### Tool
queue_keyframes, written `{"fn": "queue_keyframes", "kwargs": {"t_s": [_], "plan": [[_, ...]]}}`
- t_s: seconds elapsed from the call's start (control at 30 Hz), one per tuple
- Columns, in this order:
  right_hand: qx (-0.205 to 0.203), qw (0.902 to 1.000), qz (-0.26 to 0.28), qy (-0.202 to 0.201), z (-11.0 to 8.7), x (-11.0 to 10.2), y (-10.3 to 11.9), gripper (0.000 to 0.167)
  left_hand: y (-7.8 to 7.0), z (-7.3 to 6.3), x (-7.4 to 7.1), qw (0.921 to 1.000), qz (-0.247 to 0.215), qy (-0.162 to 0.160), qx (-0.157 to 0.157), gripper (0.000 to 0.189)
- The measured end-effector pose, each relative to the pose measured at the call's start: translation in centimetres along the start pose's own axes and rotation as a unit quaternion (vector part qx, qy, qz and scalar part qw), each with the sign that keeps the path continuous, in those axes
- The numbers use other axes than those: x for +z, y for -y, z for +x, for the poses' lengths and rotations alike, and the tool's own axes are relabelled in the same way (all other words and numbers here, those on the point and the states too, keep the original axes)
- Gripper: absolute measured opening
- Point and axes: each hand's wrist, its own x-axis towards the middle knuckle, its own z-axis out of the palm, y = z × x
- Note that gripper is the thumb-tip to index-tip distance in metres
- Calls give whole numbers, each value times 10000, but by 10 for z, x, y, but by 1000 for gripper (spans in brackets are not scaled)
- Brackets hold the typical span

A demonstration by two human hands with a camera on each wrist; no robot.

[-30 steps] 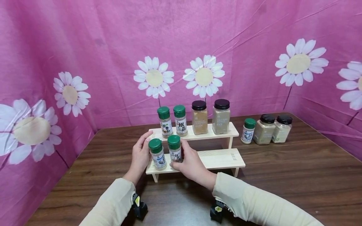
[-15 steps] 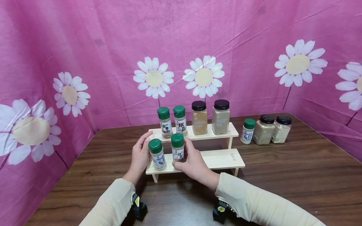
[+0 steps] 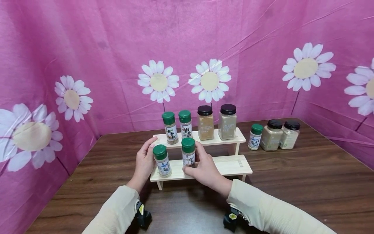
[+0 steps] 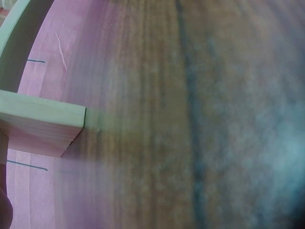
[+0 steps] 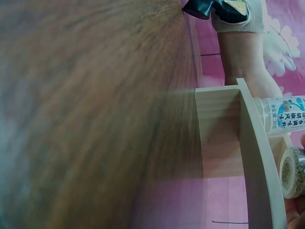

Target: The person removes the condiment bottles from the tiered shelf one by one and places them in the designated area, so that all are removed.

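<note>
My right hand (image 3: 204, 167) grips a green-capped spice bottle (image 3: 188, 151) over the middle of the lower shelf. In the right wrist view the round base of this spice bottle (image 5: 291, 172) faces the camera, beside the shelf edge. My left hand (image 3: 144, 162) holds the left end of the two-tier wooden rack (image 3: 230, 165), fingertips at the upper shelf and thumb partly hidden. Another green-capped spice bottle (image 3: 162, 161) stands on the lower shelf's left end, close to the left hand. In the left wrist view only wood of the rack (image 4: 43, 112) and a bit of finger show.
On the upper shelf stand two green-capped bottles (image 3: 170, 128) and two black-capped square jars (image 3: 205, 123). To the right, a small green-capped bottle (image 3: 255, 137) and two more black-capped jars (image 3: 271, 136) stand on the brown table (image 3: 306, 182). A pink flowered curtain (image 3: 117, 48) hangs behind.
My right hand has moved the gripped spice bottle rightward along the lower shelf, away from the bottle at the left end. The left hand has stayed on the rack.
</note>
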Motion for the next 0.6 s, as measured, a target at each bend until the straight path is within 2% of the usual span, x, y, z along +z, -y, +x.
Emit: {"fn": "queue_keyframes", "kwargs": {"t_s": [0.27,0.6], "plan": [[-457,9989,-45,-105,-3,-8,-2,68,0,0,0,10000,80,-3,39,32],[-1027,9938,-41,-433,-6,-25,-5,67,1,0,0,9998,82,-27,173,31]]}}
